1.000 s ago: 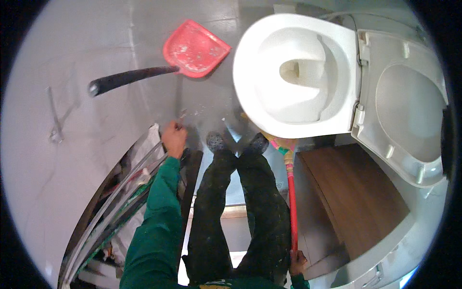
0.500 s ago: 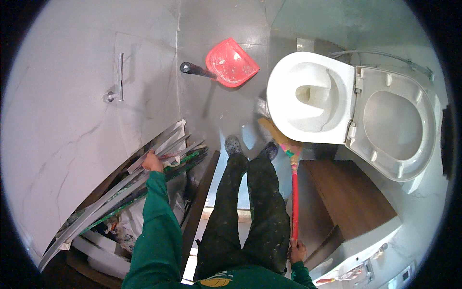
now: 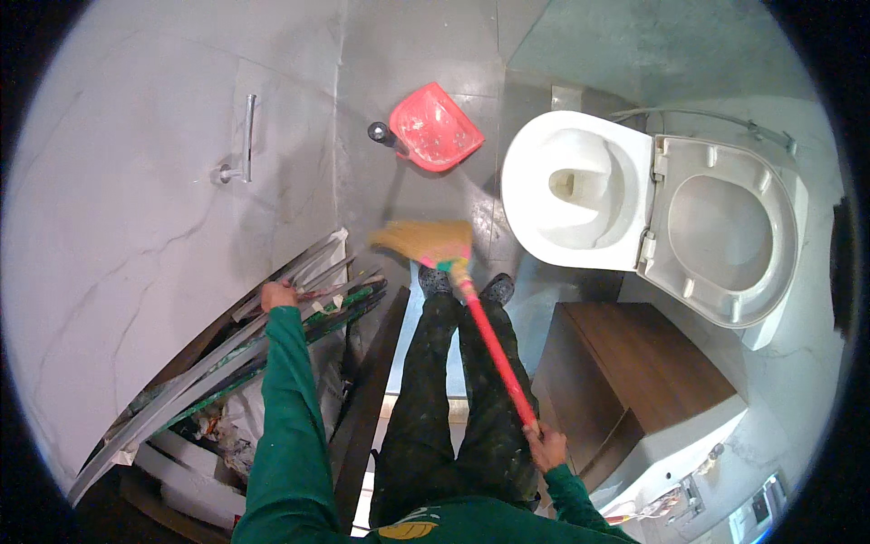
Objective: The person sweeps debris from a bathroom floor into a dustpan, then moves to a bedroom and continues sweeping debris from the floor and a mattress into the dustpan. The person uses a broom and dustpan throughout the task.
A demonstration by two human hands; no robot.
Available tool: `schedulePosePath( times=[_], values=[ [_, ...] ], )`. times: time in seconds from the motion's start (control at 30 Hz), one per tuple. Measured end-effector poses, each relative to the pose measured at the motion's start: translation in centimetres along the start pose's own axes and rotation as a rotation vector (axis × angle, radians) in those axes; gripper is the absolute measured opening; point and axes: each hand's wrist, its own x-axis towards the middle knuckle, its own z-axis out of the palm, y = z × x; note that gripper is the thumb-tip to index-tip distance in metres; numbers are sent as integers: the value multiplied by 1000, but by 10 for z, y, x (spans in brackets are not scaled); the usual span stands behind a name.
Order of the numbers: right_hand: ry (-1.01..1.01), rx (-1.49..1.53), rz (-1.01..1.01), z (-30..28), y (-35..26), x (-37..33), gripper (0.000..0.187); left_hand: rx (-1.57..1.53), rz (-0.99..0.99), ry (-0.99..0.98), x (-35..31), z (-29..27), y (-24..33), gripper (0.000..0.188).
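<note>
My right hand [image 3: 546, 446] is closed round the red handle of a broom [image 3: 494, 340]. The handle slants up and left across my legs, and its straw-coloured bristle head fans out over the floor just ahead of my shoes. My left hand [image 3: 278, 296] is closed at the upper edge of a bundle of long grey strips [image 3: 213, 363] leaning along the left wall; its fingertips are partly hidden. Farther ahead, a red dustpan [image 3: 437, 129] with a black upright handle sits on the floor, with pale dust and scraps in it.
A white toilet [image 3: 535, 231] with its lid and seat raised stands at the right. Nearer on that side is a brown cabinet [image 3: 652, 363]. A dark brown board [image 3: 372, 408] stands beside my left leg. A metal bar holder [image 3: 248, 140] juts from the left wall.
The broom head has swept left from beside the toilet base to in front of my feet, and its handle has tilted. My right hand has risen slightly. My left hand stays at the strips.
</note>
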Motion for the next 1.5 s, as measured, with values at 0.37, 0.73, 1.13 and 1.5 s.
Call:
schedulePosePath(
  times=[0.37, 0.73, 1.13, 1.5],
  values=[
    [85, -432, -392, 36, -109, 133, 30, -1556, -825, -47, -24, -58, 33, 17],
    [74, -328, -174, -14, 8, 34, 36, -1442, 21, -1056, -102, -166, 204, 65],
    [132, -21, 30, 49, 23, 74, 39, -1561, -246, -1563, -85, -181, 326, 33],
    [130, 521, 140, 62, 66, 6, 33, -1667, 219, -1149, -218, -136, 191, 16]
  ],
)
